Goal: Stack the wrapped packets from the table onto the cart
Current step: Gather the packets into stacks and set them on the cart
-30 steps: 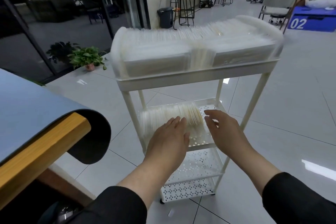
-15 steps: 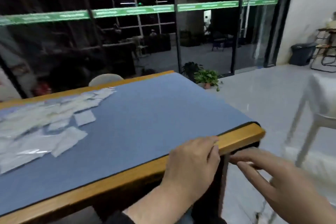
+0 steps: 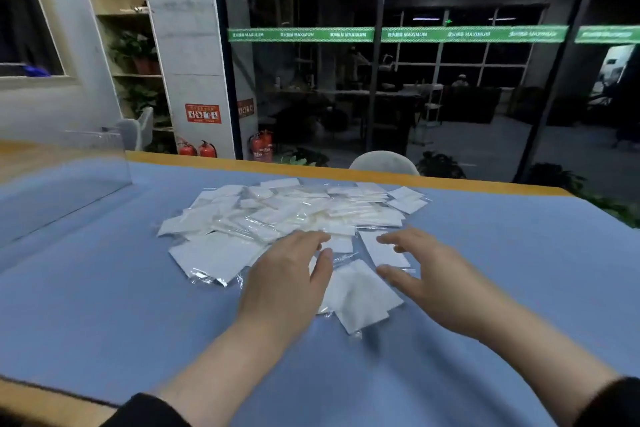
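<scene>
A loose heap of white packets in clear wrap (image 3: 277, 215) lies on the blue mat of the table (image 3: 104, 288). My left hand (image 3: 291, 277) hovers flat over the heap's near edge, fingers apart, holding nothing. My right hand (image 3: 426, 270) is beside it, fingers spread above two near packets (image 3: 360, 295), also holding nothing. Whether either hand touches a packet I cannot tell. The cart is out of view.
A clear plastic box (image 3: 69, 177) stands on the table at the far left. A pale chair back (image 3: 384, 163) shows behind the table's far wooden edge. Beyond are glass walls, fire extinguishers (image 3: 197, 149) and plants.
My view swung left from the cart's middle shelf, past the table corner, to the packet heap. Both hands left the cart and now hover over the packets.
</scene>
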The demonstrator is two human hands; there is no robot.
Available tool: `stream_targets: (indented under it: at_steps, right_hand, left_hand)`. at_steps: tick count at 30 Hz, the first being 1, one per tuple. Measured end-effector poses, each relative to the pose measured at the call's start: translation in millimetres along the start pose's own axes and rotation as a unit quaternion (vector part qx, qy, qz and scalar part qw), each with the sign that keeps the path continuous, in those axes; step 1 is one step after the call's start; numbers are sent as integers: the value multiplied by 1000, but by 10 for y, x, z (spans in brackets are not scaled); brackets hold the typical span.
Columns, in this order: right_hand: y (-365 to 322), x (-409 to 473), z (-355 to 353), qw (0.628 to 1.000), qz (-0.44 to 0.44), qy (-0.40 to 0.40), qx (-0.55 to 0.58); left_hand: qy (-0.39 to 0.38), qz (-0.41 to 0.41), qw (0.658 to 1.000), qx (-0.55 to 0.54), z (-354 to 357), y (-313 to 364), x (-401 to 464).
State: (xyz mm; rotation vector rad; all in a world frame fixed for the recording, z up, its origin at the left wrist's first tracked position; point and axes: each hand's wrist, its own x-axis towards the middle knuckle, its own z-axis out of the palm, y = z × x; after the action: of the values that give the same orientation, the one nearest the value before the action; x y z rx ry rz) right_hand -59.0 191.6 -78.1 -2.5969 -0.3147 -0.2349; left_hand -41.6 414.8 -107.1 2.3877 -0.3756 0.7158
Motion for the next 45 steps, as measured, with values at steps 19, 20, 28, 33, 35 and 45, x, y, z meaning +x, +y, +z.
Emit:
stream_targets:
  at_steps: [19,20,28,33,35,45]
  right_hand:
    - [775,2624,261,938,-13,-301,-170]
    - [790,2629,278,940,-15,-293,-175]
    - [862,2452,540,963,-115,-94,-225]
    - [688,2301,560,970,-100,7,-222]
    - [581,2159,391,972,-96,30,-214]
    - [-25,1013,-954,993,-49,-77,-76]
  left_hand:
    - [-189,-109,962,163,809,-644,1238]
    - [-182,-109,964,162,807,-648,1233]
    - [-115,-128,981,92,657,-473,1245]
    - [15,-93,995,25,561,-438,1242]
    - [106,-57,992,-24,535,-461,1226]
    - [123,-36,924,-361,501,-306,1147]
